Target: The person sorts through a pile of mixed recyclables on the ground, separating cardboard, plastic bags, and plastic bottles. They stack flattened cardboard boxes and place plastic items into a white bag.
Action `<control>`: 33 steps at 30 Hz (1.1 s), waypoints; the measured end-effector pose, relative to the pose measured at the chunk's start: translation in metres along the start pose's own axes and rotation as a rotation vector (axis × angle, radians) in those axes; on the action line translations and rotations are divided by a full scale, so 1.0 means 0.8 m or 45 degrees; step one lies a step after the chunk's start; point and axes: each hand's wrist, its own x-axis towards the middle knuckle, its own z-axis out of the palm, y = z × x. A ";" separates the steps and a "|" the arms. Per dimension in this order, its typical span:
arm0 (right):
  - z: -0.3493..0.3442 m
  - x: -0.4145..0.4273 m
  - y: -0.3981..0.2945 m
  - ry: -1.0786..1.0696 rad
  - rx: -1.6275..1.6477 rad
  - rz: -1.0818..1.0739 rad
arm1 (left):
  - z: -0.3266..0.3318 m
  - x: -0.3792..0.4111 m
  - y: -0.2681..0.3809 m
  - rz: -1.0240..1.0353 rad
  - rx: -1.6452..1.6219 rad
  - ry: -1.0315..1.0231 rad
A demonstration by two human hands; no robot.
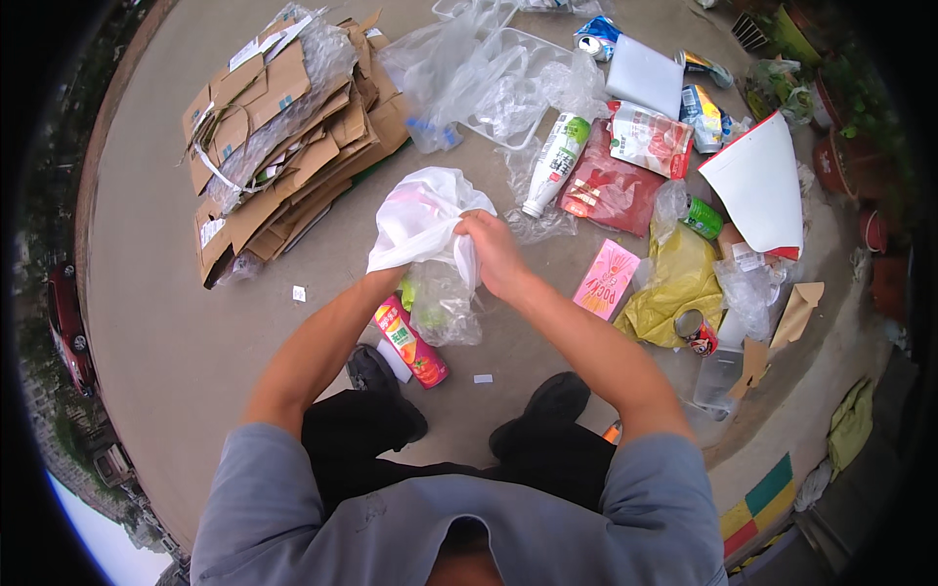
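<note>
A thin white plastic bag [432, 212] is held up in front of me, its mouth turned towards my body. My right hand [492, 253] pinches the gathered rim on the right side. My left forearm [330, 329] runs into the bag, and the hand is covered by the film; a faint pinkish shape shows through. Whether those fingers grip anything cannot be seen. Just below the bag, a clear plastic wrapper [448, 315] with green parts lies on the ground. Beside it is a pink canister [412, 343] with a fruit print, near my left shoe [372, 373].
Flattened cardboard [293, 139] is stacked at upper left. Clear plastic bags [454, 73] and a tray [538, 44] lie ahead. To the right are a white bottle [555, 165], a red pouch [612, 179], a Pocky box [607, 278], a yellow bag [670, 286] and several crushed cans. Flowerpots [835, 165] line the right edge.
</note>
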 end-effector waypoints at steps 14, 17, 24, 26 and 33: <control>0.011 -0.006 -0.024 0.006 0.001 -0.002 | 0.006 -0.122 0.163 0.201 1.072 -0.394; 0.015 0.001 -0.008 0.057 0.282 0.069 | 0.015 -0.102 0.159 0.160 1.467 -0.443; 0.042 -0.044 0.008 -0.133 0.095 0.070 | -0.052 0.056 -0.058 0.804 1.691 -0.001; 0.073 -0.073 -0.001 -0.279 -0.084 0.028 | -0.035 0.077 -0.054 0.773 1.500 -0.017; 0.017 -0.033 -0.044 -0.207 -0.195 -0.069 | 0.021 0.023 0.090 -0.461 0.823 -0.332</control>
